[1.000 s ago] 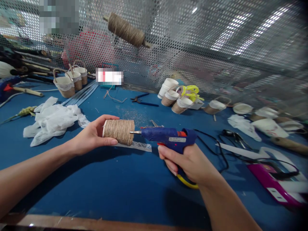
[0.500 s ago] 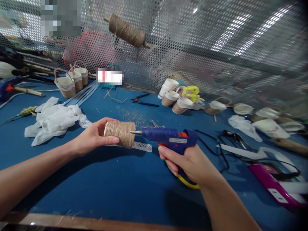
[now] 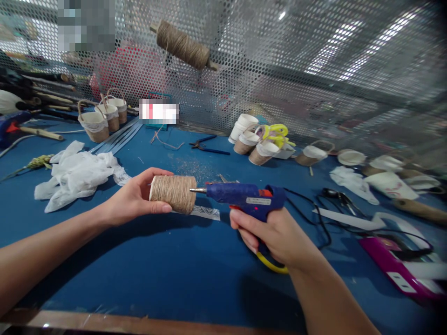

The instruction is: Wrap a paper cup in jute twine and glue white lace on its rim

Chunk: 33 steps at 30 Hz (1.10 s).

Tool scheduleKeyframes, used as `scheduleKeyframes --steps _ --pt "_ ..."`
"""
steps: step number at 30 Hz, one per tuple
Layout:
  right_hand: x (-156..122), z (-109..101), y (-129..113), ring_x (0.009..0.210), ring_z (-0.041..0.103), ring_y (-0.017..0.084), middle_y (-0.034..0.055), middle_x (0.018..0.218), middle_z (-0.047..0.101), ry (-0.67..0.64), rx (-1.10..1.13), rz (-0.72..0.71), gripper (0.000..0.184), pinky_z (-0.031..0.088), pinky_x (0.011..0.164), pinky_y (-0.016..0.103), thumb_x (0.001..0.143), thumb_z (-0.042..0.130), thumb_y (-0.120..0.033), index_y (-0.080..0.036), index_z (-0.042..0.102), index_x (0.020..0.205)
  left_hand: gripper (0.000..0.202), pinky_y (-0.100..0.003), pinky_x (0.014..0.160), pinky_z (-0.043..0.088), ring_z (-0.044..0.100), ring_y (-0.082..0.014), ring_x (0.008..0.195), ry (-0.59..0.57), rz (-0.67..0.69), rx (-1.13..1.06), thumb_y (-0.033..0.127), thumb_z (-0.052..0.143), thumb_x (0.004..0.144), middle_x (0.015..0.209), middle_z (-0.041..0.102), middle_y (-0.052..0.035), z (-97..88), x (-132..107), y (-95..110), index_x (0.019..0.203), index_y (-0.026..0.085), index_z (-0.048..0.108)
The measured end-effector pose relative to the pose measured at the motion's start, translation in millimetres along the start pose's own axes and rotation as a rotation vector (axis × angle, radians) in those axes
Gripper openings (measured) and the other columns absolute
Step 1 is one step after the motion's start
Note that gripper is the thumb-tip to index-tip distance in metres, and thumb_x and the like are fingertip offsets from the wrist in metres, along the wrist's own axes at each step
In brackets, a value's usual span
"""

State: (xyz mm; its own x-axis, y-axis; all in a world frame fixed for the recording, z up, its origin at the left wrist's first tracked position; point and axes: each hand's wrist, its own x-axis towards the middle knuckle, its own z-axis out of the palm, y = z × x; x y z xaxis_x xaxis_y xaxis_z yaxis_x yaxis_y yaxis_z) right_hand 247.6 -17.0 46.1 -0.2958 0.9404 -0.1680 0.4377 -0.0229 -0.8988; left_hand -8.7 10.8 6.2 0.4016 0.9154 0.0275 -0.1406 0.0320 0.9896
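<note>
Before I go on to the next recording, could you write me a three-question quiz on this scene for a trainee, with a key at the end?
1. True or false: the glue gun is in the person's right hand.

2. What is the person's left hand gripping?
a) a white cloth
b) a twine-wrapped cylinder
c) a purple box

3. Fill in the colour: the pliers lie on a ____ tabletop, beyond the two hands.

Key: 1. True. 2. b. 3. Blue.
</note>
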Motion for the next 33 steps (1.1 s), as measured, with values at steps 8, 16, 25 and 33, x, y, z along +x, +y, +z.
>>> scheduleKeyframes --steps 8,16,25,33 --pt "3 -3 3 0.032 0.040 0.006 -0.0064 0.037 0.043 0.001 0.038 -0.003 0.032 0.034 0.034 0.021 0.080 0.054 -0.044 -0.017 0.054 0.063 0.054 -0.028 0.070 0.049 0.061 -0.0158 0.078 -0.012 -0.005 0.022 0.011 0.074 0.057 0.085 0.063 -0.0007 2.7 -1 3 0.104 0.020 0.048" --pt "8 -2 5 0.033 0.041 0.006 -0.0062 0.036 0.044 0.015 0.098 -0.007 0.030 0.033 0.035 0.021 0.081 0.055 -0.041 -0.016 0.054 0.065 0.056 -0.028 0.069 0.047 0.059 -0.0158 0.079 -0.062 0.016 0.026 0.011 0.074 0.057 0.087 0.061 -0.0004 4.3 -4 3 0.106 0.022 0.047" --pt "23 -6 11 0.042 0.042 0.006 -0.0057 0.047 0.050 0.146 0.348 0.038 0.021 0.033 0.042 0.021 0.069 0.067 -0.030 -0.013 0.062 0.079 0.048 -0.024 0.065 0.043 0.052 -0.0122 0.075 0.208 0.016 -0.062 0.028 0.075 0.059 0.085 0.053 0.0006 -5.9 4 2 0.098 0.018 0.047" --pt "53 -11 19 0.057 0.055 0.011 0.0001 0.067 0.062 0.430 0.227 0.079 0.022 0.044 0.056 0.024 0.063 0.071 -0.028 -0.014 0.060 0.076 0.045 -0.030 0.073 0.047 0.058 -0.0164 0.082 0.269 0.009 0.153 0.035 0.073 0.061 0.090 0.057 -0.0033 -13.5 16 -6 0.092 0.016 0.046"
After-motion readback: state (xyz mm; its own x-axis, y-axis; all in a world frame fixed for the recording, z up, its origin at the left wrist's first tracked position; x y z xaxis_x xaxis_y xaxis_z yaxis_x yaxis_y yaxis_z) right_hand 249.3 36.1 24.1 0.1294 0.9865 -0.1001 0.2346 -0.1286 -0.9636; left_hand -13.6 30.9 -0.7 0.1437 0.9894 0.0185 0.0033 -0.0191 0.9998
